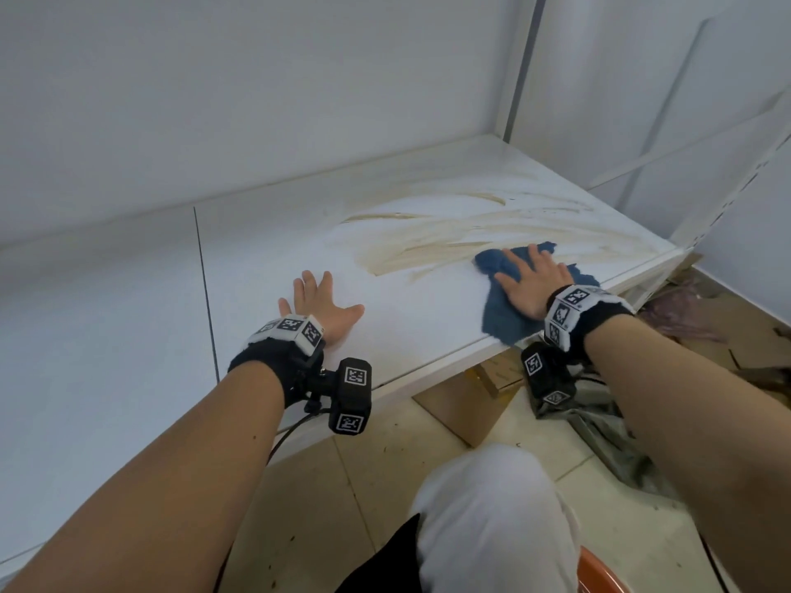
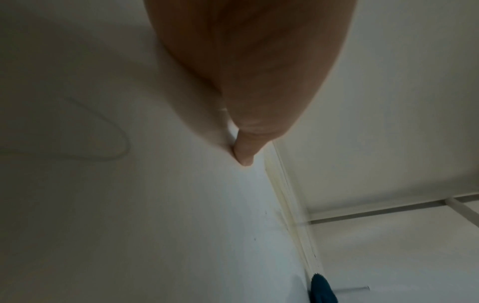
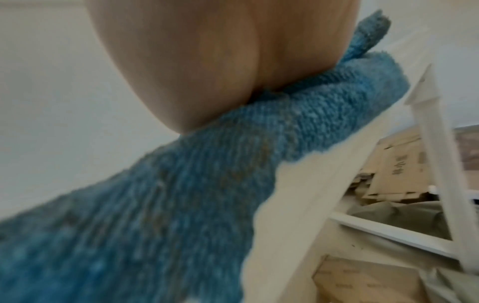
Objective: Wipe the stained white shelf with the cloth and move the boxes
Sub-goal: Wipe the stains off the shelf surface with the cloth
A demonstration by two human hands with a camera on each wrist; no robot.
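The white shelf point(image 1: 274, 267) carries brown smeared stains point(image 1: 449, 237) across its right half. A blue cloth point(image 1: 505, 314) lies near the shelf's front right edge. My right hand point(image 1: 533, 280) presses flat on it with straight, spread fingers. In the right wrist view the palm point(image 3: 207, 61) sits on the blue cloth point(image 3: 181, 194), which hangs slightly over the shelf edge. My left hand point(image 1: 319, 303) rests flat on the clean part of the shelf, fingers spread, holding nothing. The left wrist view shows the palm point(image 2: 246, 61) against the white shelf point(image 2: 155, 225) and a tip of the cloth point(image 2: 321, 291).
Flattened cardboard boxes point(image 1: 466, 408) and grey plastic sheeting point(image 1: 608, 438) lie on the tiled floor below the shelf. More cardboard point(image 3: 394, 170) shows under the shelf frame point(image 3: 435, 164). A white wall point(image 1: 257, 100) backs the shelf. My knee point(image 1: 492, 520) is in front.
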